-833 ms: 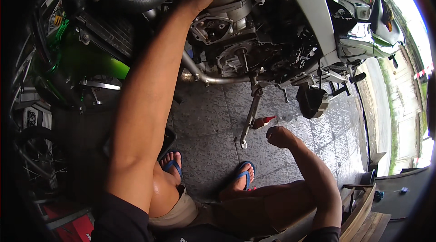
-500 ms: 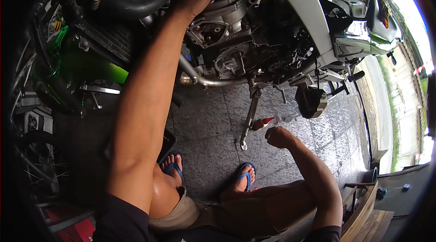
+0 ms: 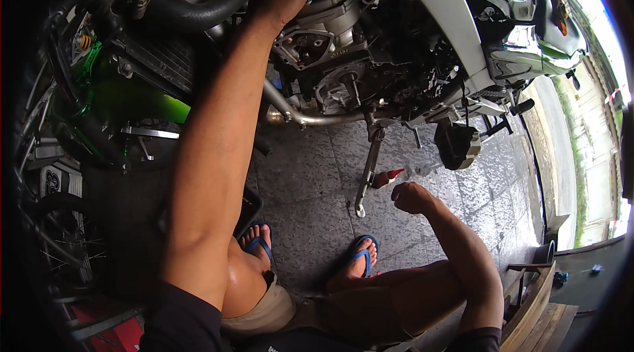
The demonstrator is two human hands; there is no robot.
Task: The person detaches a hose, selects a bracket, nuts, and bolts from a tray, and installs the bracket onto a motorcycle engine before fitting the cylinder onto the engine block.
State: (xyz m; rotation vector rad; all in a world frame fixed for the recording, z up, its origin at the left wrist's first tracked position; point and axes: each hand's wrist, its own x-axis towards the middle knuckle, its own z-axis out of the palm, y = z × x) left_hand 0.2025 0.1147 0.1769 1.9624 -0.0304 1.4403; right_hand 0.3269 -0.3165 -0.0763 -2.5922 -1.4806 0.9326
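Your left hand (image 3: 289, 0) reaches into the far part of the scene, its wrist just beside the engine (image 3: 338, 38); the fingers pass out of sight among the parts, so I cannot tell how far open they are, or what they hold or touch. On the left, the black hose (image 3: 205, 12) curves close to that wrist, with the radiator (image 3: 155, 55) nearer you; in so tight a space, it seems wise to work by feel, with small, slow finger movements and your forearm (image 3: 218, 121) clear of metal edges. The engine sits just right of the wrist, under the pale frame (image 3: 449, 15); it is open on the side that faces you, with a bare shaft (image 3: 353, 90) sticking out; take care not to knock that or drop grit in. Farther right and nearer, the side stand (image 3: 370, 170) hangs down, a red-tipped bottle (image 3: 387, 178) just beside it; right of that, your right hand (image 3: 412, 198) is curled into a fist, well apart from the engine; nothing shows in it, though I cannot tell whether it hides something small.
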